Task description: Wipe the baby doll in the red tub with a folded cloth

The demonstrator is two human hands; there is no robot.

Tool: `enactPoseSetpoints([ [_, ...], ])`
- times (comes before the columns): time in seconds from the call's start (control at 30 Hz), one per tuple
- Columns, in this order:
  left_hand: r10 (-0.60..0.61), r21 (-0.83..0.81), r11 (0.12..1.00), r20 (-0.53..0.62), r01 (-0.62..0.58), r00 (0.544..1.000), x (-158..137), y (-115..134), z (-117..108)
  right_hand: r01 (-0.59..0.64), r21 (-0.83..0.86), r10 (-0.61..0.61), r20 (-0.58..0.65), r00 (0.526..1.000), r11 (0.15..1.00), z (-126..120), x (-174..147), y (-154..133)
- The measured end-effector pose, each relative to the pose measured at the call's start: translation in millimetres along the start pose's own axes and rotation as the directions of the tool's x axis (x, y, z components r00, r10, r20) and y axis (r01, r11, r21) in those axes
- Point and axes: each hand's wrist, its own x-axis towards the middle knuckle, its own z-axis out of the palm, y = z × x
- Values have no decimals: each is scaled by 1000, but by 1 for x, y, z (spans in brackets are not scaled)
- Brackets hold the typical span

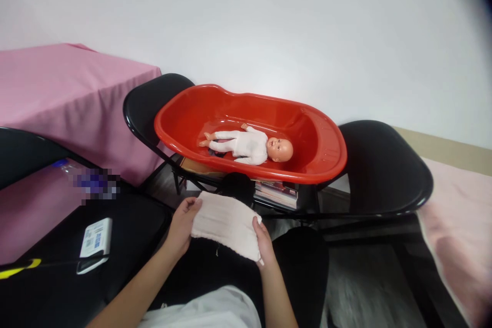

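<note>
A small white cloth (227, 223) with a frayed lower edge is stretched between my two hands above my lap. My left hand (185, 225) grips its left side, with the fingers partly behind it. On the right side, my right hand (263, 241) pinches the edge, thumb in front. Beyond the cloth stands a red baby bathtub (330, 138). Inside it a baby doll (249, 144) in white clothing lies on its back, head toward the right and bare feet toward the left. A dark item shows partly under the doll's legs.
Black chairs flank the tub, one chair (388, 169) at right. Books (275, 195) lie below it. At left, a black seat carries a white box (96, 241) and a bottle (65, 165), partly blurred. A pink-draped table (77, 87) stands behind; pink cloth (457, 205) hangs at right.
</note>
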Motion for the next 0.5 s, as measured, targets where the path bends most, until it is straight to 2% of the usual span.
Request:
enactPoseSetpoints([
  [0.1, -34, -12, 999, 17, 35, 999, 5, -3, -3, 29, -28, -30, -15, 999, 999, 2, 0, 0],
  [0.27, -61, -21, 998, 32, 61, 998, 11, -6, -4, 30, -64, -37, -115, 993, 997, 5, 2, 2],
  [0.5, -24, 43, 999, 41, 23, 999, 17, -8, -6, -40, -79, 36, -45, 998, 996, 8, 1, -1],
])
